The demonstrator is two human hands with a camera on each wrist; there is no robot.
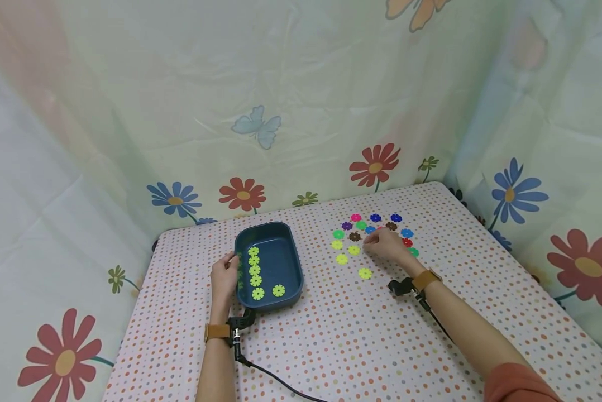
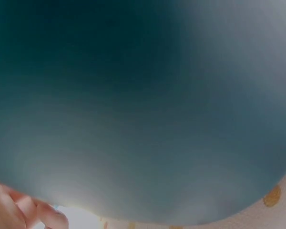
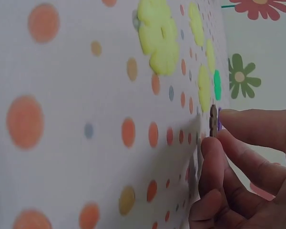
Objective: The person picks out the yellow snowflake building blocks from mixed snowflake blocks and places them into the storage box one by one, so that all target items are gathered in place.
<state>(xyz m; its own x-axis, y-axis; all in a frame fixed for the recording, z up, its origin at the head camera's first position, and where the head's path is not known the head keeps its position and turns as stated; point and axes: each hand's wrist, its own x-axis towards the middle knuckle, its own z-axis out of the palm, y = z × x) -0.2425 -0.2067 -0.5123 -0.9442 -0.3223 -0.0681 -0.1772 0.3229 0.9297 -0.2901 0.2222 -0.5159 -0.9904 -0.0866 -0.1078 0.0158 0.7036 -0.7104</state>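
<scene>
A dark blue tray (image 1: 289,241) stands on the left of the table, with several yellow-green flower-shaped discs (image 1: 256,280) inside, most in a column. My left hand (image 1: 224,277) grips its left rim; in the left wrist view the tray (image 2: 143,143) fills most of the frame, blurred, with a few fingers (image 2: 52,217) at the lower left. My right hand (image 1: 387,245) is low over the scattered flower discs. Its fingertips are near a brown disc (image 3: 213,121), which lies on the table (image 1: 355,237). Between thumb and index finger I see nothing held.
Yellow-green discs (image 1: 342,259) lie left of and below the right hand. Behind and beside it are pink (image 1: 356,218), blue (image 1: 396,218), green (image 1: 338,234) and red (image 1: 407,242) discs. A dotted cloth (image 1: 326,335) covers the table; a cable (image 1: 281,385) runs from the left wrist.
</scene>
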